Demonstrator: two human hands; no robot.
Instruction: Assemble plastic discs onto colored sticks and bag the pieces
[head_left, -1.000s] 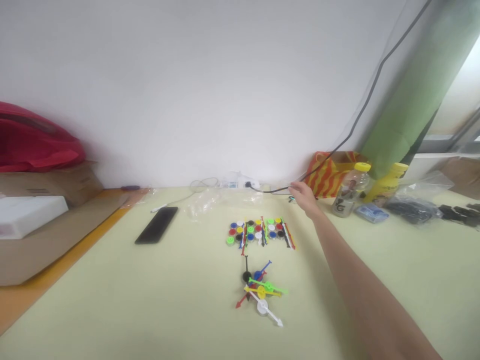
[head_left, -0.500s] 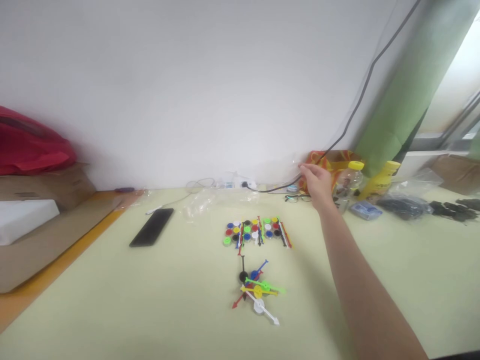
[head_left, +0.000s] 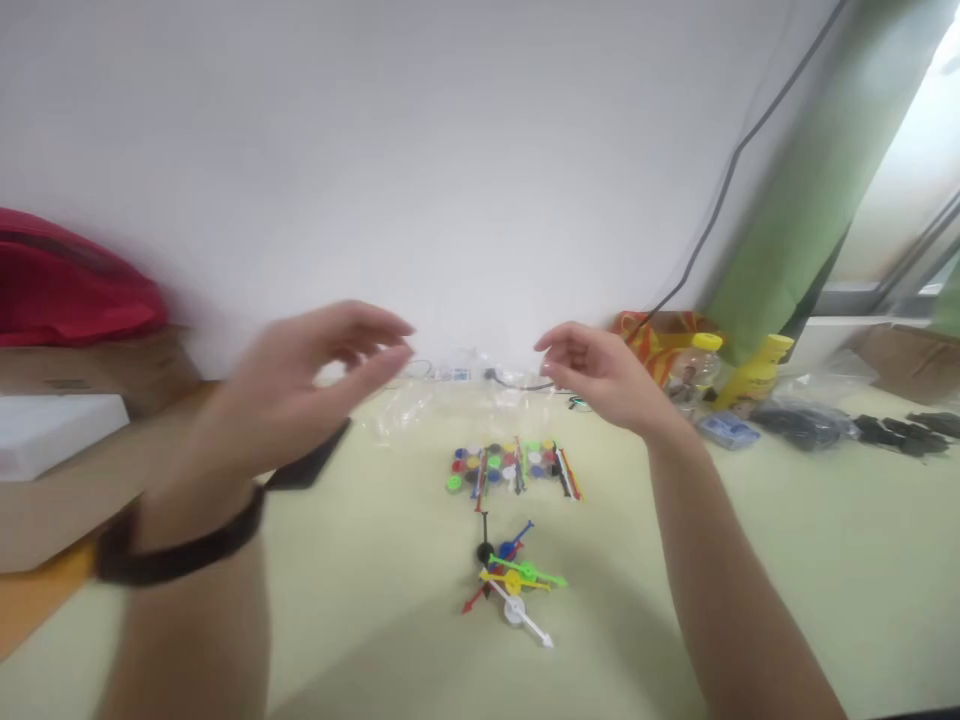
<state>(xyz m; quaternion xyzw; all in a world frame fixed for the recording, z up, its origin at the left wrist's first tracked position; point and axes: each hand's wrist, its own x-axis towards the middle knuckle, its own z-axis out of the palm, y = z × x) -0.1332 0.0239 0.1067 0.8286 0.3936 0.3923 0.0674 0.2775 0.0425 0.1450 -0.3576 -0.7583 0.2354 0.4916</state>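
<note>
My left hand (head_left: 315, 375) is raised over the left part of the table, a dark band (head_left: 187, 540) on its wrist. Its thumb and fingers are apart, with nothing visible between them. Facing it, my right hand (head_left: 600, 375) hovers in front of the wall side, fingers loosely curled and apart from the thumb; I see nothing in it. Below and between the hands lie small coloured discs (head_left: 495, 462) in groups, with thin arrow-ended sticks (head_left: 568, 472) beside them. Nearer me is a loose pile of spinners, among them a white spinner (head_left: 515, 610) and a green spinner (head_left: 527, 571).
Clear crumpled plastic (head_left: 405, 412) lies by the wall near a power strip (head_left: 454, 375). My left hand partly covers a black phone (head_left: 307, 465). On the right stand a yellow-capped bottle (head_left: 694, 370) and a yellow bottle (head_left: 754, 375). A cardboard box (head_left: 142, 375) sits left.
My left hand has come into view from the left. My right hand has moved a little left and lower, its fingers now apart. The discs and spinners have stayed put.
</note>
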